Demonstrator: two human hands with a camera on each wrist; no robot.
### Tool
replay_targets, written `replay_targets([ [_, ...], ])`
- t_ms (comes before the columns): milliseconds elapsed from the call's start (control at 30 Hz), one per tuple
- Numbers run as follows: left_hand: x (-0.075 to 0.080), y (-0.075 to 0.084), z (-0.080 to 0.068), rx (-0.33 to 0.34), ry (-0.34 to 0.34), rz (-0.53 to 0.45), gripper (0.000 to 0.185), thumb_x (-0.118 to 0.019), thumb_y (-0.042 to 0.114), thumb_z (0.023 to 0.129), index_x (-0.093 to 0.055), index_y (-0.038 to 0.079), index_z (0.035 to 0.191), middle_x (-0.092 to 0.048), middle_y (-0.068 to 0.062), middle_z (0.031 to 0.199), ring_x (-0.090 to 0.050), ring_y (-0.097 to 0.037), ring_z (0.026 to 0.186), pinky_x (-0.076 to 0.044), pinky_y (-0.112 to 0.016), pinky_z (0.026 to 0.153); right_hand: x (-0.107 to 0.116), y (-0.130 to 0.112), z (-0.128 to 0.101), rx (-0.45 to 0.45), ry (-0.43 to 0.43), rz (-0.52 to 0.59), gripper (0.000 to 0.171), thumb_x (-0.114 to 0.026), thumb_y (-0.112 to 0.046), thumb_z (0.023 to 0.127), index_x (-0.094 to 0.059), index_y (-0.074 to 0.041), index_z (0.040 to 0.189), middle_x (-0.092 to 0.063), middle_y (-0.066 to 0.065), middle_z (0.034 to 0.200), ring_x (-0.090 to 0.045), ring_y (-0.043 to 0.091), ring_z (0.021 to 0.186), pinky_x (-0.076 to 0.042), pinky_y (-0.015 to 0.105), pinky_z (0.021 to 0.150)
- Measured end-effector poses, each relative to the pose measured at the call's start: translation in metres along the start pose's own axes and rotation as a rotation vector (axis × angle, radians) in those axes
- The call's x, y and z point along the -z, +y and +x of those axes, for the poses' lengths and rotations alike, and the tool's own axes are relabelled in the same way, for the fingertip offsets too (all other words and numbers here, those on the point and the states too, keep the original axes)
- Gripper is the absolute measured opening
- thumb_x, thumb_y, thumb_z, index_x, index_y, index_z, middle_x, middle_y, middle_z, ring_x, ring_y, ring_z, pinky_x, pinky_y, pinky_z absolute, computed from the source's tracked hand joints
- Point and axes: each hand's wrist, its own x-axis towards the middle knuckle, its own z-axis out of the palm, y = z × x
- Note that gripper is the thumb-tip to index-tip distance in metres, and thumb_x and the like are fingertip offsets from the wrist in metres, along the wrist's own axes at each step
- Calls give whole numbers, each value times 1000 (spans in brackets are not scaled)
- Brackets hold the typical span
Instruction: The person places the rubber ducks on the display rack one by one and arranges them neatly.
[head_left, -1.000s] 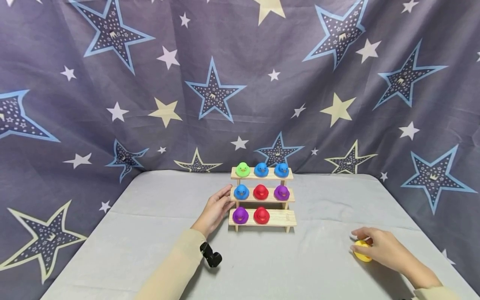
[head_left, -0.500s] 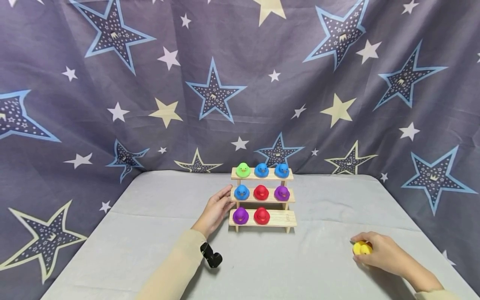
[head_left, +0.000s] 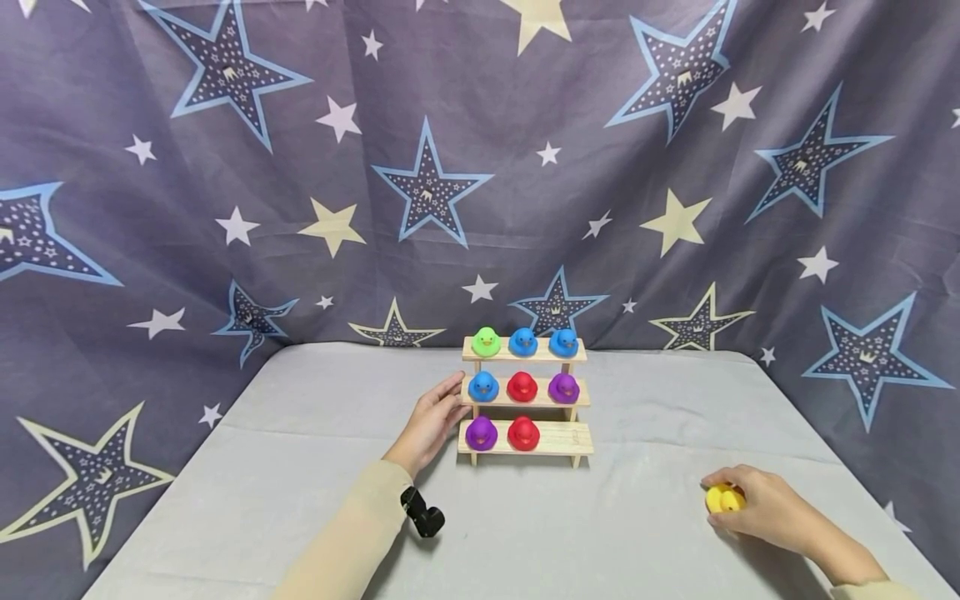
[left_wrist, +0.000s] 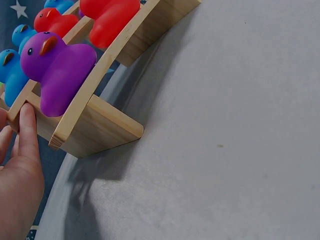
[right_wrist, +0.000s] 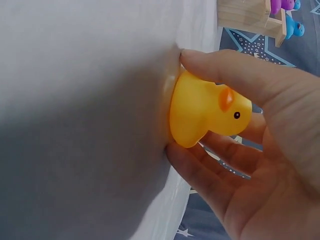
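Note:
A three-tier wooden stand holds small rubber ducks in rows. My left hand holds the left end of its middle shelf, with a fingertip tucked against the wood under the shelf in the left wrist view. Nearest that hand are a blue duck and a purple duck. Off to the right, my right hand grips a yellow rubber duck between thumb and fingers. The duck sits upright at the tabletop, its beak and one eye showing in the right wrist view.
The top shelf carries a green duck and two blue ones. A red duck stands on the bottom shelf, with bare wood to its right. A grey cloth covers the table; a star-patterned curtain hangs behind.
The yellow duck has turned upright in my right hand, which now closes round it and sits slightly lower. My left hand has stayed at the stand.

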Motion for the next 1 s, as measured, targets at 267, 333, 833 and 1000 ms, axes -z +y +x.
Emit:
replay_targets([
  [267,-1,1,0,2,1,6,55,-42,-5,100,-31,-5,154,-37,-24,151,-55,-18,116,-49,-24,105,5,0,1,22,-9,6,45,-88,-26,71,-73,-5,109,-68,1,99,-49,3,75,-48,22,60],
  [333,-1,1,0,3,1,9,55,-42,-5,100,-31,-5,154,-37,-24,151,-55,-19,117,-49,-25,105,7,0,2,33,0,-1,46,-88,-26,71,-73,-5,109,-69,2,99,-50,3,76,-49,23,61],
  [833,2,2,-2,3,0,9,55,-41,-5,100,-30,-5,154,-34,-24,152,-57,-12,110,-49,-23,104,14,-12,8,181,205,-79,44,-92,-25,66,-75,-9,103,-71,1,99,-60,9,85,-58,32,71],
  [1000,0,3,-2,10,-2,9,54,-41,-5,101,-30,-5,154,-34,-25,152,-56,-14,113,-49,-24,105,13,-18,13,186,207,-75,45,-92,-25,67,-75,-8,105,-71,1,100,-62,13,86,-58,34,73],
])
